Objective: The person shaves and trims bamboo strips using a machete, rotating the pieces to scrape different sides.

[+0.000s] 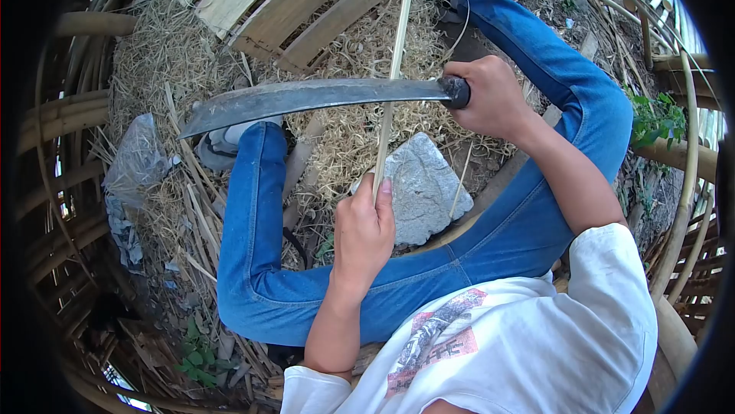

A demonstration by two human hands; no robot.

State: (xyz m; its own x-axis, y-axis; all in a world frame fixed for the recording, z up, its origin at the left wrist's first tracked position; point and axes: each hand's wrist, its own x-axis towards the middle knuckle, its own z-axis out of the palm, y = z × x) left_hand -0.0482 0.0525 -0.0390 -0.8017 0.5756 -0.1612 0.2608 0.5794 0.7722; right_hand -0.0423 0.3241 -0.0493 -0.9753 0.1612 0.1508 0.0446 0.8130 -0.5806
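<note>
My left hand (363,232) is closed round the lower end of a long, thin bamboo strip (399,40), which slants up and away from me past the top of the view. In my right hand (490,96) is the dark handle of a machete (321,95). Its broad, slightly curved blade points left and crosses over the strip, near or against it; I cannot tell whether they touch. A pale, flat-topped stone (423,190) lies on the ground between my legs, just right of my left hand.
Curly shavings (337,146) cover the ground between my feet. A slatted wooden pallet (306,4) lies ahead. On the left are a clear plastic bag (138,157) and scattered bamboo slivers. Bamboo poles (693,138) and woven walls stand at both sides.
</note>
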